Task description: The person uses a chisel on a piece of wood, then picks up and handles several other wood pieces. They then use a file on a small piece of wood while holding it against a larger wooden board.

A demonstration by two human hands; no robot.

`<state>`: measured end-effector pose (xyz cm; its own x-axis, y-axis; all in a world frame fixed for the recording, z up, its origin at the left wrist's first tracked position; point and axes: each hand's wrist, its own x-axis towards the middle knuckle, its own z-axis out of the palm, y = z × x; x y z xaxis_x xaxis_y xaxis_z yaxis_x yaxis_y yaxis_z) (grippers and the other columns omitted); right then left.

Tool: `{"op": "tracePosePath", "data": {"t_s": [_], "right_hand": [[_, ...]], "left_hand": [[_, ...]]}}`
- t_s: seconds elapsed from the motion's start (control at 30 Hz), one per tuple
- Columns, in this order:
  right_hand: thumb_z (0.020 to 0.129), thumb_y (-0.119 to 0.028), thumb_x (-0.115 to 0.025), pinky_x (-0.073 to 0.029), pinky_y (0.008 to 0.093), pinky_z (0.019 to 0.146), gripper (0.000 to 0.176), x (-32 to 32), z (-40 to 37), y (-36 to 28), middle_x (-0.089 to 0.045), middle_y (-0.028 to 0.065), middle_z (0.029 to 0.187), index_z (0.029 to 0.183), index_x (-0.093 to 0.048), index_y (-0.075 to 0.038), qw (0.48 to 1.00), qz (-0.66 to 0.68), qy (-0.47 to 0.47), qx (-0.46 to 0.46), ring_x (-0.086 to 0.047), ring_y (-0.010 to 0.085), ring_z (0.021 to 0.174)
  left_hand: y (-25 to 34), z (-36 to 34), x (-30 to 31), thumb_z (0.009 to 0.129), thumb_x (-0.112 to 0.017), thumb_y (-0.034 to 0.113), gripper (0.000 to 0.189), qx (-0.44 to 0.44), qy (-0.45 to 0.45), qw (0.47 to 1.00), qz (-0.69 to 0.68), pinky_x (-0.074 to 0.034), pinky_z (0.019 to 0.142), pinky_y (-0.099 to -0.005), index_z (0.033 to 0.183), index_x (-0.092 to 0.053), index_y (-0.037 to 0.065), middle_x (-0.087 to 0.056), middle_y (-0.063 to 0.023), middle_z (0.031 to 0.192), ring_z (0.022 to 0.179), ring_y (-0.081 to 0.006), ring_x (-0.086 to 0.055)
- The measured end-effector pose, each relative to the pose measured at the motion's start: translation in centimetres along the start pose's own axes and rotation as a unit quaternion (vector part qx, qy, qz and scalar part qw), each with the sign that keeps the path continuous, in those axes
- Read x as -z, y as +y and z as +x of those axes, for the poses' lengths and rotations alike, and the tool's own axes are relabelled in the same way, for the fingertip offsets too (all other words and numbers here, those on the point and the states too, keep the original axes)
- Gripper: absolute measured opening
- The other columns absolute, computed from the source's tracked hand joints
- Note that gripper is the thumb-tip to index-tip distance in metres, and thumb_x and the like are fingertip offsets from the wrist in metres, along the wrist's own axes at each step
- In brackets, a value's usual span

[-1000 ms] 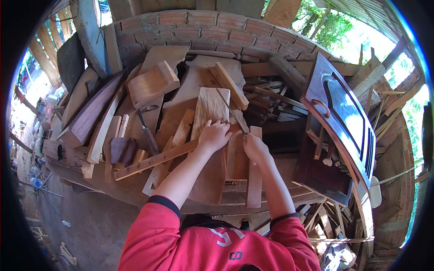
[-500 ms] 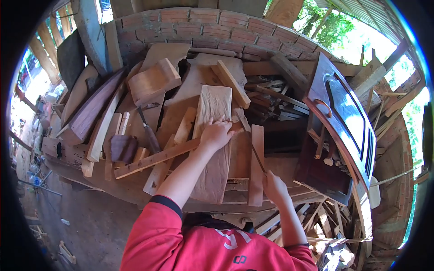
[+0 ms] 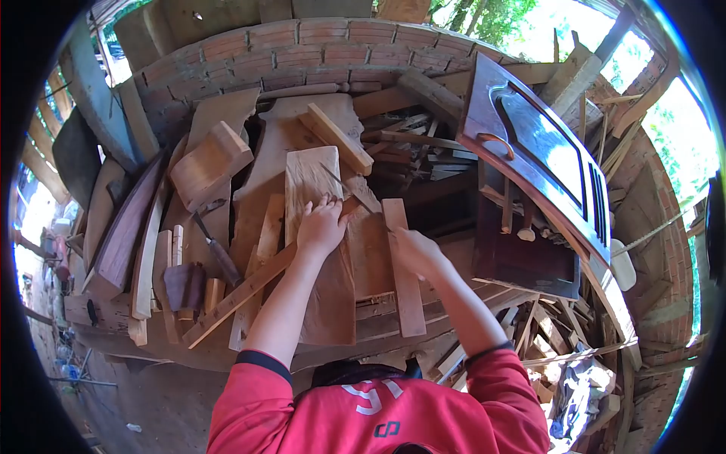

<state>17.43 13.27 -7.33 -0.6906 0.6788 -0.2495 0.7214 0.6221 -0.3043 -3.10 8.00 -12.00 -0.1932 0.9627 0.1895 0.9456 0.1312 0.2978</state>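
My left hand presses down on a long wooden strip, which lies slantwise across a wide pale board. Its fingers bend over the strip, and the strip's far end shows just past the thumb. In my right hand is a long narrow tool, whose thin end points forward and left over the board; whether it is a file or a saw I cannot make out. The handle is hidden in the closed fingers. Beneath that hand lies a narrow flat board.
A wooden block and a dark-handled chisel lie to the left. At the right leans a dark glossy wooden panel with a curved handle. Offcuts fill a gap behind. A brick wall curves along the back.
My right hand has pushed forward and left with the narrow tool, whose thin end now reaches farther past the strip. My left hand still holds the strip. The whole view has shifted.
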Motion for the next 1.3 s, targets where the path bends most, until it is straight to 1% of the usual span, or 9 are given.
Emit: {"op": "tracePosePath", "data": {"t_s": [0.03,0.13,0.2,0.23,0.3,0.9,1.0,1.1,1.3], "right_hand": [[0.087,-0.018,-0.04,-0.051,0.0426,0.059,0.027,-1.9,2.4,1.0,-0.063,0.0226,0.082,0.091,-0.058,0.001,0.99,-0.085,0.032,0.107,-0.064,0.035,0.073],[0.084,-0.016,-0.041,-0.051,0.0436,0.065,0.026,-0.7,6.1,-2.1,-0.063,0.022,0.089,0.092,-0.06,0.0,0.999,0.025,-0.004,-0.04,-0.063,0.0351,0.083],[0.085,-0.013,-0.038,-0.051,0.0414,0.057,0.025,-1.5,7.8,-2.3,-0.062,0.0226,0.077,0.09,-0.056,0.003,0.994,0.03,0.101,0.006,-0.062,0.0346,0.058],[0.085,-0.013,-0.038,-0.051,0.0414,0.057,0.025,-1.3,7.6,-2.4,-0.062,0.0226,0.077,0.09,-0.056,0.003,0.994,0.03,0.101,0.008,-0.062,0.0346,0.058],[0.086,-0.018,-0.039,-0.048,0.0473,0.074,0.027,-0.9,6.6,-2.8,-0.063,0.0231,0.089,0.09,-0.058,0.0,0.994,0.082,0.06,-0.051,-0.061,0.0377,0.085],[0.088,-0.022,-0.041,-0.046,0.0504,0.067,0.024,-1.4,-9.0,0.4,-0.06,0.0252,0.079,0.09,-0.049,0.0,0.985,0.11,-0.011,-0.133,-0.058,0.0426,0.075],[0.088,-0.023,-0.04,-0.046,0.0503,0.067,0.025,0.5,-7.5,-1.0,-0.06,0.0258,0.079,0.089,-0.049,0.0,0.97,0.159,-0.054,-0.177,-0.058,0.0433,0.075],[0.09,-0.024,-0.038,-0.046,0.0497,0.069,0.028,-1.1,-3.6,0.0,-0.06,0.0262,0.079,0.089,-0.051,0.001,0.99,0.103,0.022,-0.094,-0.059,0.043,0.076],[0.09,-0.023,-0.035,-0.049,0.0464,0.069,0.032,-0.1,3.5,-2.6,-0.062,0.0258,0.083,0.091,-0.055,0.002,0.985,0.14,0.011,-0.104,-0.062,0.0393,0.07]], "left_hand": [[0.1,0.0,0.1,0.09,-0.043,0.035,0.044,0.004,-0.016,1.0,0.009,-0.026,0.103,-0.0462,0.118,-0.051,0.002,-0.052,-0.0111,0.125,0.126,-0.0227,-0.038],[0.3,0.0,0.2,0.09,-0.044,0.035,0.043,0.007,-0.02,1.0,0.0,-0.026,0.103,-0.0466,0.119,-0.051,0.004,-0.052,-0.0109,0.125,0.126,-0.0227,-0.038],[0.2,0.0,0.3,0.089,-0.046,0.034,0.041,0.017,-0.017,1.0,-0.017,-0.027,0.103,-0.0473,0.115,-0.053,0.003,-0.053,-0.0133,0.123,0.126,-0.0243,-0.038],[0.2,0.1,0.3,0.089,-0.046,0.034,0.041,0.019,-0.017,1.0,-0.016,-0.027,0.103,-0.0473,0.115,-0.053,0.003,-0.053,-0.0133,0.123,0.126,-0.0243,-0.038],[0.2,0.0,0.3,0.089,-0.046,0.032,0.04,0.015,-0.011,1.0,-0.02,-0.026,0.103,-0.0492,0.116,-0.053,0.003,-0.053,-0.0125,0.123,0.125,-0.0245,-0.038],[-0.3,-0.1,-0.1,0.087,-0.049,0.033,0.039,-0.016,0.01,0.999,-0.047,-0.026,0.103,-0.0486,0.109,-0.057,0.002,-0.058,-0.0131,0.114,0.122,-0.0269,-0.042],[-0.4,-0.1,-0.1,0.087,-0.049,0.033,0.038,-0.037,0.015,0.999,-0.037,-0.026,0.103,-0.0485,0.108,-0.057,0.002,-0.058,-0.0141,0.114,0.121,-0.0268,-0.043],[-0.4,-0.2,0.0,0.086,-0.05,0.032,0.038,-0.05,0.012,0.998,-0.03,-0.027,0.103,-0.0477,0.11,-0.057,0.002,-0.058,-0.0152,0.115,0.121,-0.0262,-0.044],[-0.4,-0.2,-0.1,0.086,-0.05,0.029,0.039,-0.048,0.009,0.998,-0.027,-0.026,0.104,-0.0466,0.114,-0.055,0.003,-0.056,-0.0148,0.118,0.122,-0.0251,-0.042]]}}
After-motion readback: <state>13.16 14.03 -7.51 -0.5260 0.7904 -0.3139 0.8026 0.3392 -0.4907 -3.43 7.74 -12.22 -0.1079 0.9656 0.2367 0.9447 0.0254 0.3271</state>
